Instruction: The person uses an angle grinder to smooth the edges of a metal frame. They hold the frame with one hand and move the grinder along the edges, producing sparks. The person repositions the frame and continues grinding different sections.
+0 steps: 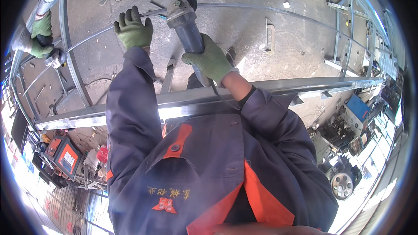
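My right hand (213, 58), in a green work glove, is wrapped around the dark body of an angle grinder (187, 32). The grinder's metal head and disc guard sit at its far end, close to a thin metal bar (261, 8) of a frame. A cable trails from the tool's rear end beneath my right wrist. My left hand (134, 29), gloved in green too, has its fingers spread and holds nothing. It lies over the thin bar, left of the grinder; whether it touches the bar I cannot tell.
A thick metal beam (270, 90) crosses in front of my body. At far left, a co-worker's gloved hands (41, 30) hold another grinder (55, 57). A C-shaped clamp (270, 37) lies on the concrete floor. Behind the beam stand an orange-black machine (65, 156) and a blue-topped box (359, 107).
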`<state>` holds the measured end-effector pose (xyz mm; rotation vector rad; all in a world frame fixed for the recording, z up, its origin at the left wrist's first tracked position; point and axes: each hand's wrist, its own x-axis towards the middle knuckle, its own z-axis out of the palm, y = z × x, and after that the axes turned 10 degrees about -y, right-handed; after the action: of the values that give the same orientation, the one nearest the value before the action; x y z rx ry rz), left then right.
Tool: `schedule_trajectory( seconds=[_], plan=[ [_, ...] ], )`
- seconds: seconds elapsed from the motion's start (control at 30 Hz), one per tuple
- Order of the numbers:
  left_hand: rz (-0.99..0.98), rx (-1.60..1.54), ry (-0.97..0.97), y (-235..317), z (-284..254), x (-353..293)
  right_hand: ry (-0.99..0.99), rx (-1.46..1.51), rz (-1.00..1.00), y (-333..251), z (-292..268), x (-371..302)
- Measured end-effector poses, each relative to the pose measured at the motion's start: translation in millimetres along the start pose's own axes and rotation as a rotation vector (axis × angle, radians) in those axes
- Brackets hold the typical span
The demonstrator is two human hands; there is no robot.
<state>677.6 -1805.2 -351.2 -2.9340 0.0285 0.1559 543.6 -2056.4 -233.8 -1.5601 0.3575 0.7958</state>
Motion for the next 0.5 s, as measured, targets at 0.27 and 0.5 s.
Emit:
schedule_trajectory(
  seconds=[0.27,0.5],
  plan=[
    [0.061,-0.134,-0.024,-19.7,8.2,-3.4,0.214,0.106,0.088,-2.5,-24.3,-28.8],
    [0.054,-0.161,0.023,-12.6,-1.7,-8.9,0.006,-0.075,0.022,-17.6,33.6,2.0]
  ],
)
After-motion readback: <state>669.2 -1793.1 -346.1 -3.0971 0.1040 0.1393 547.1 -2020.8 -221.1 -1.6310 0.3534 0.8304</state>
